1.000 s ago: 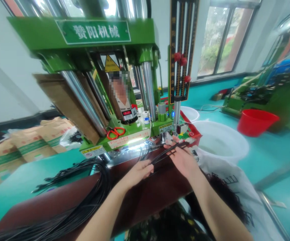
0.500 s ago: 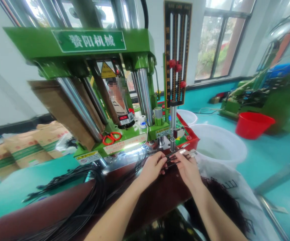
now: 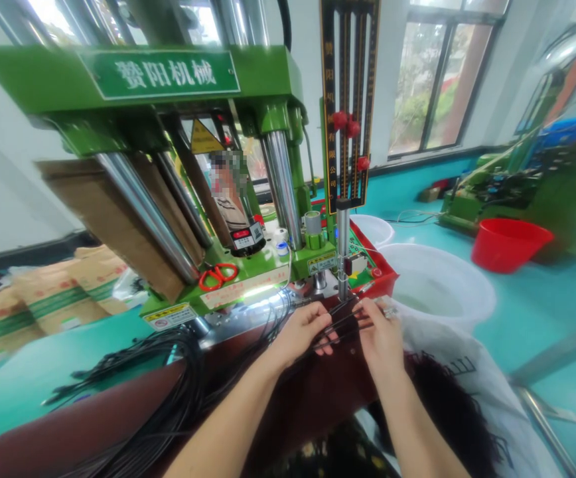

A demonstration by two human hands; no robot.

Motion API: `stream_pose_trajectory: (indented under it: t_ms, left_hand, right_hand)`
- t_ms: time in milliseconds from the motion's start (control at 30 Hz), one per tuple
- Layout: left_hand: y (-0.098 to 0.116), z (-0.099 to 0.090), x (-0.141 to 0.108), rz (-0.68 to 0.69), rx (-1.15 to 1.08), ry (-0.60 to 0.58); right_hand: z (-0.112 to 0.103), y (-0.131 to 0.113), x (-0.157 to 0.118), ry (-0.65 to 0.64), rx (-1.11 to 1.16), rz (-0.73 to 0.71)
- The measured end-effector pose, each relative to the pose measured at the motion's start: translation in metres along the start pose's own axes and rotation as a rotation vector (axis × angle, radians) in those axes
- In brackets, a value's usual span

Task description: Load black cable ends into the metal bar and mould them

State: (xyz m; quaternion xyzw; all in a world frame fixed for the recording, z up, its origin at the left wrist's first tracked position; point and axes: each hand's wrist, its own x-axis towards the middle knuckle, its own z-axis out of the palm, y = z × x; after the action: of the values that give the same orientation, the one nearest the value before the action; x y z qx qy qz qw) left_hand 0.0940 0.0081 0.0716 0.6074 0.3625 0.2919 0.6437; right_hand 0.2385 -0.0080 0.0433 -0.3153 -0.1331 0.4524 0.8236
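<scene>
My left hand [image 3: 304, 334] is closed around several thin black cables [image 3: 340, 324], at the right end of the dark red tabletop [image 3: 318, 388]. My right hand [image 3: 380, 332] pinches the same cables further along, with small pale connector ends by its fingers; their exact kind is too blurred to tell. From my left hand the cables run back leftward to a big coiled bundle of black cables [image 3: 183, 392] on the table. Right in front of both hands stands the green press machine [image 3: 248, 279], with its metal bed [image 3: 248, 322] low at the front.
Orange-handled scissors [image 3: 218, 276] lie on the machine's ledge. A metal post with a black scale panel [image 3: 350, 99] rises behind my hands. To the right are a white tub [image 3: 472, 279], a red bucket [image 3: 509, 245] and a white sack [image 3: 460, 332]. Paper sacks [image 3: 54, 292] stand left.
My right hand has turned and moved slightly right, widening the gap between my hands. My left hand's lower fingers have loosened a little. The view has shifted slightly.
</scene>
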Motion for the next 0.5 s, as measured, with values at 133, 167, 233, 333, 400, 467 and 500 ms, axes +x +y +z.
stream_pose_trajectory:
  t_ms: [133, 167, 233, 333, 400, 467, 500]
  left_hand:
    - [0.0, 0.0, 0.001, -0.014, 0.018, -0.022]
    - [-0.002, 0.001, 0.001, -0.006, 0.034, -0.02]
    - [-0.008, 0.002, 0.003, 0.008, 0.073, -0.011]
    - [-0.019, 0.003, 0.004, 0.007, 0.176, -0.048]
    - [-0.026, 0.001, 0.005, 0.05, 0.357, -0.076]
    - [-0.034, -0.003, 0.008, 0.13, 0.636, -0.022]
    - [-0.038, -0.006, 0.009, 0.161, 0.792, 0.032]
  right_hand:
    - [-0.002, -0.001, 0.003, -0.026, 0.021, 0.004]
    - [-0.003, -0.001, 0.002, -0.078, 0.022, 0.022]
    - [-0.007, 0.0, 0.0, -0.204, 0.02, 0.089]
    - [-0.017, 0.002, -0.007, -0.366, -0.033, 0.221]
    - [-0.029, 0.003, -0.013, -0.405, -0.107, 0.246]
    - [-0.043, 0.004, -0.021, -0.386, -0.187, 0.222]
    - [-0.051, 0.004, -0.026, -0.367, -0.227, 0.219]
